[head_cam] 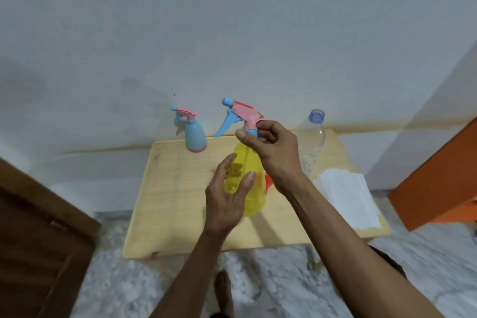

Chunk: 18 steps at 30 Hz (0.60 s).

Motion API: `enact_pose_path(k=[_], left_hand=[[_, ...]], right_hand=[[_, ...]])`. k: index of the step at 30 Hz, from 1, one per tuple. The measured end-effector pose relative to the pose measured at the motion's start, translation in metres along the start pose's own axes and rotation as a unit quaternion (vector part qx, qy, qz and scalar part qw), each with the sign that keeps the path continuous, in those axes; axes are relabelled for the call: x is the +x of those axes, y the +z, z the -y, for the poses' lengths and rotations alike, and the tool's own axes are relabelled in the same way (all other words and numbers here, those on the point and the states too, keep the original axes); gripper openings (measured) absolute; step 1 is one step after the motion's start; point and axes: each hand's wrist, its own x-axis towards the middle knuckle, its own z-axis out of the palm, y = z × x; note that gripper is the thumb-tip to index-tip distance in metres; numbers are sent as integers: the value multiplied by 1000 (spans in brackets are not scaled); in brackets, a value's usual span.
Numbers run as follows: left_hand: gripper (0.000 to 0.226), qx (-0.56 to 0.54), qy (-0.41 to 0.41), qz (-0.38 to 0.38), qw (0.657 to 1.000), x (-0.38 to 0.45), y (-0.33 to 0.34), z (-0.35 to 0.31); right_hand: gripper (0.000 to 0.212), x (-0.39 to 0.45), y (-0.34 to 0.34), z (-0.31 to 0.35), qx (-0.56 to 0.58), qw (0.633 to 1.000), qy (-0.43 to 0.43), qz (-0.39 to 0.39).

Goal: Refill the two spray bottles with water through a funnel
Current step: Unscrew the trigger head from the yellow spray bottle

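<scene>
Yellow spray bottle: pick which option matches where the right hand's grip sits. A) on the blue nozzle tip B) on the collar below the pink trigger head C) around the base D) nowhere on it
B: the right hand pinches the collar of the yellow spray bottle, while the left hand steadies its body.

Looks like a plain room in somebody's home. Small light wooden table (180, 201) pushed against a bare, scuffed white wall (232, 33), speckled marble-look floor (271, 279), dark wooden door (33, 240) on the left, orange furniture (438, 175) on the right. Barefoot (224, 289) too, so definitely domestic.
</scene>
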Motion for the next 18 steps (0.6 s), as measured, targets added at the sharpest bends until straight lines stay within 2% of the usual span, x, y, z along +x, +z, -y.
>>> enact_pose_path(k=[5,10,13,16,18], left_hand=[[69,-4,-8,-5,1000,-31,-5,-16],[70,-7,-1,-11,1000,-39,-8,-26],[61,-13,11,-17,1000,-38,-7,-35],[52,-34,21,-21,999,-32,-4,-38],[54,-41,23,-22,999,-28,-3,-37]], right_hand=[[38,-32,-5,4,17,1000,-23,-6],[18,-48,-5,3,12,1000,-28,-5],[16,-48,-3,4,-8,998,-61,-32],[18,-46,0,9,37,997,-51,-39],[18,-43,2,11,47,997,-48,-48]])
